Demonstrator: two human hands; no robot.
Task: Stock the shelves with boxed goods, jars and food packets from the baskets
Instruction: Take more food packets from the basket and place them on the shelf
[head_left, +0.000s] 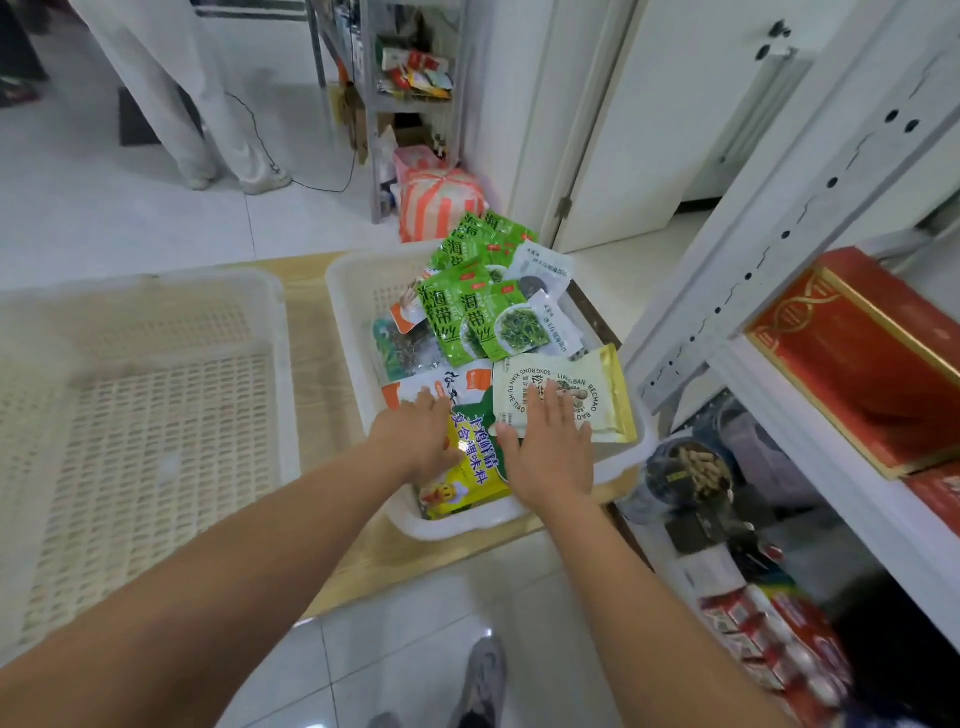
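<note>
Open left hand (415, 439) rests on a yellow seasoning packet (470, 475), open right hand (548, 457) on a cream gold-edged pouch (597, 384), in the near white plastic basket (457, 527). Slick overlapping packets may slip if grabbed loosely.

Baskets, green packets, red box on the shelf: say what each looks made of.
Left basket and right basket: white moulded plastic, slotted lattice floor, translucent. Green packets: glossy plastic film, glare and crinkles. Red box: probably coated cardboard with gold foil trim, satin sheen.
</note>
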